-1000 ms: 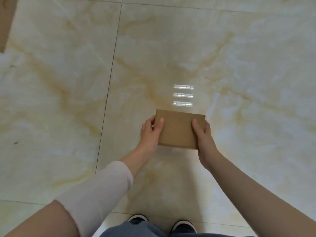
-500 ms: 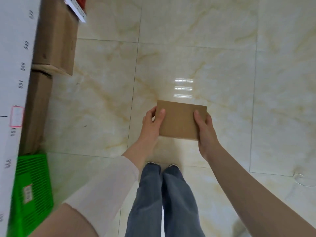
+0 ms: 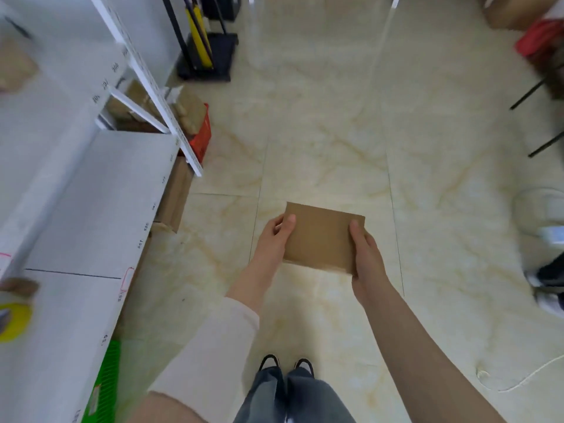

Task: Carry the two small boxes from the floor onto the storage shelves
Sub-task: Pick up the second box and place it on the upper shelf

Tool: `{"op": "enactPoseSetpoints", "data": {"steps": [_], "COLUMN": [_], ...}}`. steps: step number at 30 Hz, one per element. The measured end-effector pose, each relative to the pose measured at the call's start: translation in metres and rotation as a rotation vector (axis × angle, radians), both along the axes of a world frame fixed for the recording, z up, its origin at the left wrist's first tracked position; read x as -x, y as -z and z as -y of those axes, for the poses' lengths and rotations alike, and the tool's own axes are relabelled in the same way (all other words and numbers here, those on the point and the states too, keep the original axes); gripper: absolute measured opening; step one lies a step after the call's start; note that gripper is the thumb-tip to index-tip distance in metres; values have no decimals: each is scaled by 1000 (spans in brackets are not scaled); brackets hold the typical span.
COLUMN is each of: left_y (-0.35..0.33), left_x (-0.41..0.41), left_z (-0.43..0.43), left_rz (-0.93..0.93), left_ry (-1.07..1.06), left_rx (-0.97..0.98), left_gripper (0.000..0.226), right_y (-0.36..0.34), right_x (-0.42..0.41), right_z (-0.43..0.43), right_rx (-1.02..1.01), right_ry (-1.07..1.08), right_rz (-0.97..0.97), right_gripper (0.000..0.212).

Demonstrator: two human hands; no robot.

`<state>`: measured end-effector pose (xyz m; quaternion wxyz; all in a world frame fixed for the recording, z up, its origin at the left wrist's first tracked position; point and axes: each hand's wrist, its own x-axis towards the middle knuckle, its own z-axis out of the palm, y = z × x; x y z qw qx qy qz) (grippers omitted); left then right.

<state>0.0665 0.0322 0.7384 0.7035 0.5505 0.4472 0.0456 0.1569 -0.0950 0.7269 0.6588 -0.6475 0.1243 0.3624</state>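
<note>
Cardboard box (image 3: 320, 238) sits at centre frame, held off the floor (image 3: 335, 132), clamped between the left hand (image 3: 271, 242) and the right hand (image 3: 364, 254), thumbs on top; white storage shelves (image 3: 100, 203) fill the left side, well apart from it; judged mid-carry, nothing placed yet; the second box is not identifiable.

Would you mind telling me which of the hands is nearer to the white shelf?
Left. The left hand grips the box's edge on the side facing the white shelf; the right hand holds the far edge.
</note>
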Motion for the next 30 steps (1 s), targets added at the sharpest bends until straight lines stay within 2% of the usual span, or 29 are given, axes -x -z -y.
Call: {"op": "enactPoseSetpoints", "data": {"steps": [6, 9, 12, 14, 16, 17, 19, 25, 28, 30], "left_y": [-51, -69, -83, -91, -94, -95, -91, -85, -83, -81], "left_x": [1, 5, 7, 8, 9, 9, 11, 21, 24, 24], "left_z": [-10, -13, -20, -25, -31, -34, -41, -50, -48, -46], "left_rz": [68, 74, 94, 166, 218, 242, 293, 414, 417, 385], "left_ry": [-55, -72, -135, -214, -247, -252, -258, -165, -113, -99], "left_rx": [-52, -49, 210, 471, 560, 546, 467, 269, 199, 170], "left_gripper": [50, 44, 60, 58, 57, 55, 49, 57, 49, 54], "right_y": [-66, -82, -96, -103, -104, -105, -111, -117, -117, -113], "right_x": [-2, 6, 22, 31, 37, 39, 41, 40, 44, 47], "right_z": [-14, -19, -24, -28, -31, -31, -30, -30, -30, -32], "right_rx": [-91, -58, 2, 50, 70, 48, -39, -192, -222, -138], "right_ry": [-32, -53, -161, -216, -227, -229, -220, -263, -215, -165], "right_rz": [198, 393, 727, 925, 1028, 1007, 829, 339, 324, 465], "right_gripper": [61, 66, 79, 84, 88, 90, 91, 62, 43, 43]}}
